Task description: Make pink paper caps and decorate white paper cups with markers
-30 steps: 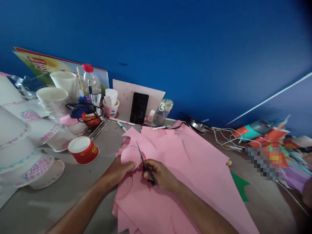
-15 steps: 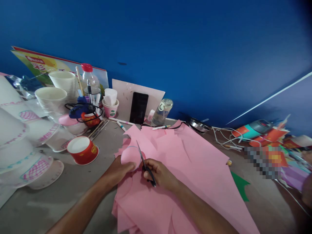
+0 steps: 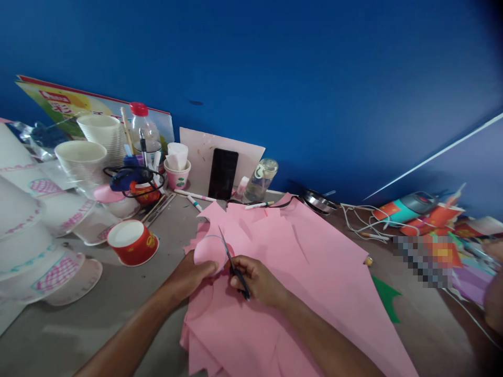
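My left hand [image 3: 196, 273] pinches a piece of pink paper [image 3: 208, 251] that carries a drawn blue curved line, its thumb lying on top. My right hand [image 3: 253, 277] grips a pair of scissors [image 3: 237, 269] with dark handles. The blades point up and away, against the right side of the curved outline. Both hands are close together above a pile of pink paper sheets [image 3: 322, 283] with cut, jagged edges. How far apart the blades are I cannot make out.
Left are a red paper cup [image 3: 131, 243], stacked white cups [image 3: 80, 162] and decorated bowls. Along the wall stand a capped bottle [image 3: 144, 131], a phone [image 3: 222, 174] and a glass jar [image 3: 261, 180]. On the right lie tape rolls [image 3: 318, 201], cables and another person's hand [image 3: 494, 250].
My hands, the scissors and the paper hold nearly the same place. The view has shifted very slightly. At the far right, more of another person's hand has come into view.
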Tool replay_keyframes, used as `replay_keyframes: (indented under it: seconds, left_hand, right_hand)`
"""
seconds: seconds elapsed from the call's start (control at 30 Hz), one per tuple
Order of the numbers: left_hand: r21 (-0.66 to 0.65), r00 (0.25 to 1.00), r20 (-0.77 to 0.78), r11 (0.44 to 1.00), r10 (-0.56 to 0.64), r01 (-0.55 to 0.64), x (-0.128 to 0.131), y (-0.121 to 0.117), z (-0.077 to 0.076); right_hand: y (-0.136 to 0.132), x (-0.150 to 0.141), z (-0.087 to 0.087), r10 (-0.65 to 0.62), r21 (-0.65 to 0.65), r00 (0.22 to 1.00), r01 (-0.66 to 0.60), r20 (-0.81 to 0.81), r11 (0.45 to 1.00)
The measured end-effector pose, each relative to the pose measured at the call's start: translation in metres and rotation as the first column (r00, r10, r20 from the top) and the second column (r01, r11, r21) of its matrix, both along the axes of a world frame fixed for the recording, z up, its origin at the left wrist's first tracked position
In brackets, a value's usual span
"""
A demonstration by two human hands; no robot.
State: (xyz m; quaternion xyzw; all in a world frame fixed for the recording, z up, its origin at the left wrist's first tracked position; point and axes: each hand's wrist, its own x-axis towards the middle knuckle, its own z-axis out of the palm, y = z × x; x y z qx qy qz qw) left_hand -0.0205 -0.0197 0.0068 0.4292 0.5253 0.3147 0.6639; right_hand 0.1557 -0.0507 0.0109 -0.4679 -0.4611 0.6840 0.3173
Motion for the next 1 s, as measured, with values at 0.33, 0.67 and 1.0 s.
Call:
replay_keyframes:
  seconds: [0.33, 0.67, 1.0]
  left_hand:
    - [0.035, 0.995, 0.098, 0.999, -0.025, 0.022, -0.004, 0.001, -0.003]
    - [0.113, 0.973, 0.223, 0.99, 0.054, -0.081, -0.009, 0.007, -0.017]
    - [0.094, 0.962, 0.226, 0.979, 0.154, -0.179, -0.007, 0.008, -0.018]
  right_hand:
    - [0.002, 0.006, 0.003, 0.017, 0.006, 1.0, -0.017, -0.003, 1.0]
    - [0.002, 0.006, 0.005, -0.001, 0.002, 1.0, 0.001, 0.023, 1.0]
    - [0.003, 0.006, 0.005, 0.0, 0.013, 1.0, 0.0, 0.005, 1.0]
